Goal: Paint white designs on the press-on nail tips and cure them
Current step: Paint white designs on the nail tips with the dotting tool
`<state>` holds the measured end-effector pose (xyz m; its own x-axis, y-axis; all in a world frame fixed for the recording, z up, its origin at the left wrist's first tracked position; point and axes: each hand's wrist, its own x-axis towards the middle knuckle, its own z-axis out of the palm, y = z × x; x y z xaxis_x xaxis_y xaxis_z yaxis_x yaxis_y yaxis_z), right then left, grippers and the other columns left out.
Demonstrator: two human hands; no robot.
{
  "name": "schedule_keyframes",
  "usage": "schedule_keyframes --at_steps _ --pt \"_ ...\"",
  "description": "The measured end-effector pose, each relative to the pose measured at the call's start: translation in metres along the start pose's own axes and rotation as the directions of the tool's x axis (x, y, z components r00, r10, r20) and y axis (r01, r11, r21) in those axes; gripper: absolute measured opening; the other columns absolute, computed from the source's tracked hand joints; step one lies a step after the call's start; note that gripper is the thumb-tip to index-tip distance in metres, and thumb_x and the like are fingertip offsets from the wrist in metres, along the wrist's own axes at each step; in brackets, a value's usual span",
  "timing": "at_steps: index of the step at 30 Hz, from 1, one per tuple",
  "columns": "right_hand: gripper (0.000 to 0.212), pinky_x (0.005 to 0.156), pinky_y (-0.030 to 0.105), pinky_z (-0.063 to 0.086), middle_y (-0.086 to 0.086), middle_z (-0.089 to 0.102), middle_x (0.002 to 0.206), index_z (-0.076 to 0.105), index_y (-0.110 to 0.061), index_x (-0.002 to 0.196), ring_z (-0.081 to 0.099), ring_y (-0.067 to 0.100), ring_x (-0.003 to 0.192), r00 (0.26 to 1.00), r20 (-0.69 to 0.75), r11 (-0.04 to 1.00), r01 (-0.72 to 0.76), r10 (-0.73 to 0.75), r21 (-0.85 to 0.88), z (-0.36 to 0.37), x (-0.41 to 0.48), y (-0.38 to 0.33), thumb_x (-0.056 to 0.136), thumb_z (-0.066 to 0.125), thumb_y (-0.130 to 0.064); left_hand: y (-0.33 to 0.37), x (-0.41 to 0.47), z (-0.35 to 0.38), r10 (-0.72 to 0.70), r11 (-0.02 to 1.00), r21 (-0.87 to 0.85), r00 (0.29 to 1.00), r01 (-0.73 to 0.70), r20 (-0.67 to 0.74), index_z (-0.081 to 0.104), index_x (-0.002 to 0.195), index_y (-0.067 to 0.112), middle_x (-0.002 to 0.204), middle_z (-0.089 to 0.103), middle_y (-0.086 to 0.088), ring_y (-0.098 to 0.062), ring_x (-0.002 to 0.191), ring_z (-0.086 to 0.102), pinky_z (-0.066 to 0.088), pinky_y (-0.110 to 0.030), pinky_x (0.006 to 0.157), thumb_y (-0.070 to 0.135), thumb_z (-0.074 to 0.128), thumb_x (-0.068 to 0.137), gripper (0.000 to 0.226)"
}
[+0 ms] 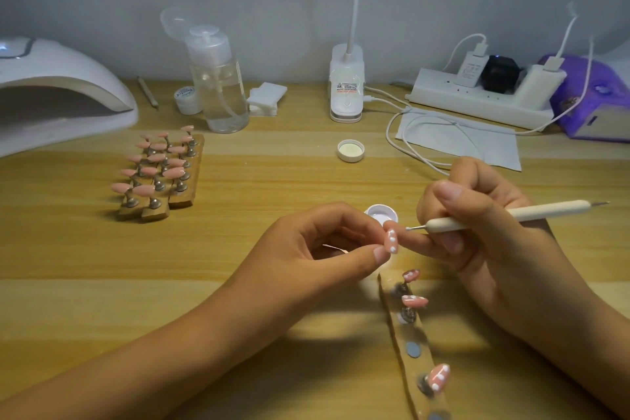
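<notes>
The wooden table (85, 300) carries a white curing lamp (58, 85) at its far-left corner, mouth facing the near edge, and a power strip (477, 102) with plugged chargers along the far-right edge. A clear pump bottle (220, 85), roughly two-thirds full of clear liquid, stands at the far edge. Left of middle, three wooden holders (160, 174) lie side by side, crowded with pink tips on metal stands. A single holder strip (409, 341) runs to the near edge, bearing three white-dotted tips and bare discs. Bare wood lies open near-left. The left hand (317, 249) pinches a pink nail tip (391, 241) with white dots between thumb and forefinger at centre. The right hand (484, 225) grips a dotting tool (511, 215) pen-fashion, its ball just beside that tip. A small white pot (381, 215), pale inside, sits just behind the fingers; a loose cap (350, 150) lies hollow-up beyond.
</notes>
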<state>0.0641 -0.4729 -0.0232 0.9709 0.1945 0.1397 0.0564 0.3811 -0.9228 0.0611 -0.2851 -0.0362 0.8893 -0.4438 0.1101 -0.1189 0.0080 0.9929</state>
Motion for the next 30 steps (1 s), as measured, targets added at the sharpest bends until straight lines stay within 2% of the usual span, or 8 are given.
schedule_keyframes --at_steps 5,9,20,24,28,30 --pt "0.027 0.066 0.031 0.058 0.002 0.042 0.052 0.048 -0.018 0.058 0.043 0.008 0.048 1.000 0.005 1.000 -0.001 0.001 -0.003 -0.0020 0.0010 -0.0005 0.073 0.070 -0.015 0.0008 0.0000 0.0012 -0.022 0.999 -0.027 1.000 0.022 -0.014 0.073 0.083 0.022 0.084 0.071 0.007 -0.001 0.075 0.061 0.046 -0.012 0.068 0.021 0.070 0.080 0.004" --pt "0.023 0.064 0.030 0.058 0.003 0.042 0.050 0.048 -0.017 0.057 0.043 0.008 0.047 1.000 -0.009 1.000 -0.011 0.011 0.005 0.0010 0.0009 -0.0011 0.073 0.064 -0.020 0.0019 -0.0001 0.0019 -0.031 0.999 -0.026 0.999 0.030 -0.027 0.073 0.082 0.022 0.082 0.070 0.008 0.000 0.071 0.060 0.045 -0.011 0.065 0.025 0.070 0.079 0.005" --pt "0.022 0.058 0.024 0.055 -0.003 0.050 0.053 0.052 -0.020 0.055 0.054 0.005 0.050 1.000 -0.013 1.000 -0.002 0.001 -0.029 0.0027 -0.0012 -0.0007 0.075 0.062 -0.014 0.0002 -0.0001 0.0011 -0.024 1.000 -0.002 1.000 0.024 -0.007 0.073 0.085 0.024 0.083 0.070 0.010 0.000 0.075 0.060 0.045 -0.012 0.068 0.026 0.069 0.081 0.006" --pt "0.027 0.057 0.022 0.054 -0.001 0.048 0.052 0.051 -0.020 0.057 0.050 0.005 0.048 1.000 0.004 0.998 0.000 0.000 -0.064 0.0017 -0.0011 -0.0002 0.072 0.072 -0.012 0.0007 0.0004 0.0012 -0.022 1.000 -0.001 1.000 0.022 -0.005 0.074 0.084 0.026 0.084 0.071 0.010 0.001 0.074 0.059 0.045 -0.012 0.068 0.025 0.069 0.080 0.006" --pt "0.026 0.056 0.021 0.053 -0.001 0.050 0.051 0.052 -0.020 0.057 0.051 0.005 0.049 1.000 0.013 0.997 -0.003 0.004 -0.080 0.0025 -0.0011 -0.0005 0.068 0.075 -0.015 0.0011 -0.0002 0.0016 -0.019 1.000 -0.004 1.000 0.019 -0.008 0.074 0.083 0.025 0.082 0.070 0.009 0.001 0.072 0.058 0.044 -0.011 0.066 0.024 0.069 0.079 0.006" --pt "0.020 0.055 0.021 0.053 -0.001 0.049 0.051 0.052 -0.019 0.056 0.051 0.006 0.048 1.000 0.004 0.999 0.002 -0.002 -0.048 0.0041 -0.0011 -0.0003 0.069 0.068 -0.019 0.0011 -0.0005 0.0020 -0.018 1.000 -0.008 1.000 0.018 -0.011 0.074 0.082 0.025 0.081 0.069 0.009 0.001 0.071 0.058 0.044 -0.011 0.065 0.024 0.070 0.078 0.006"
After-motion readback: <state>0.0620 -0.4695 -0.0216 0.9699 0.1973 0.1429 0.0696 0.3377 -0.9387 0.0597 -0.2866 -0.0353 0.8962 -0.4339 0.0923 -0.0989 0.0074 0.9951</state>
